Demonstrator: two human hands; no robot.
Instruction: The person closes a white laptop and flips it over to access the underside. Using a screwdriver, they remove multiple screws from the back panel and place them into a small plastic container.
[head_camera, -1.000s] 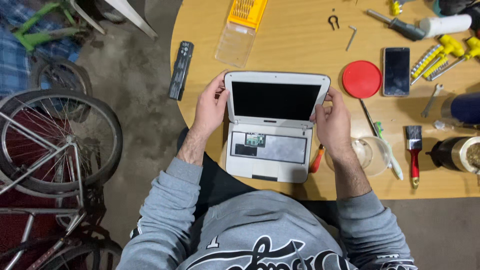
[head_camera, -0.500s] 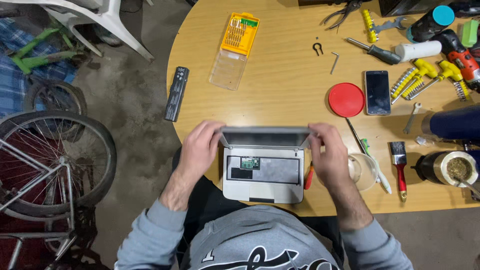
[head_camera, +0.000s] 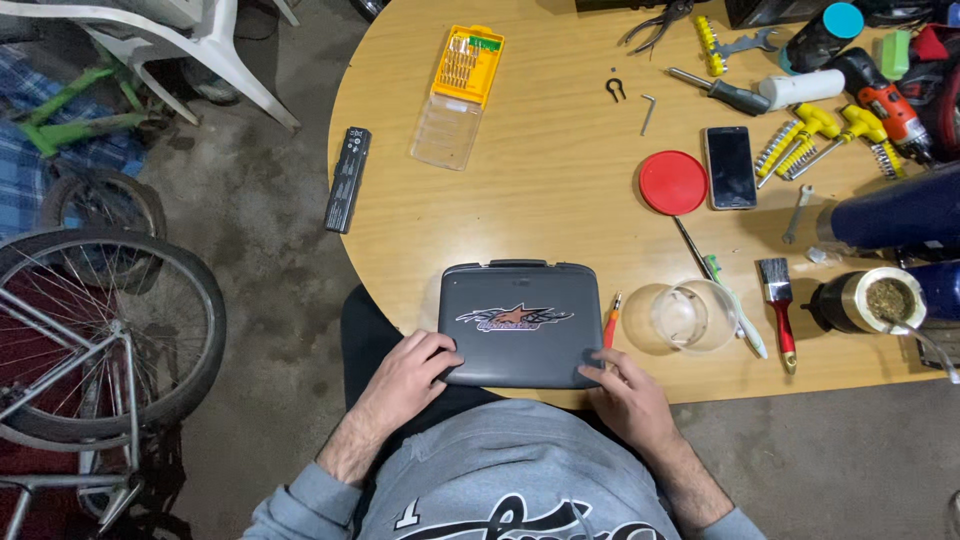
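Since the earlier frame the lid of the small grey laptop (head_camera: 520, 322) has been brought fully down, and both hands have been moved from the screen edges to the near corners. The laptop now lies shut and flat on the wooden bench (head_camera: 540, 190), its near edge reaching the bench's rim above the lap. The left hand (head_camera: 408, 378) is rested on the near left corner and the right hand (head_camera: 622, 388) on the near right corner; the fingers of both are spread loosely over the casing, nothing being gripped.

A slip toward the lap could be caused by any pull on the casing, since little bench is left beneath the near edge. The orange-handled screwdriver (head_camera: 611, 318) lies just beside the right side and could be knocked off. The clear glass jar (head_camera: 682, 316) nearby could be tipped by a sideways shove.
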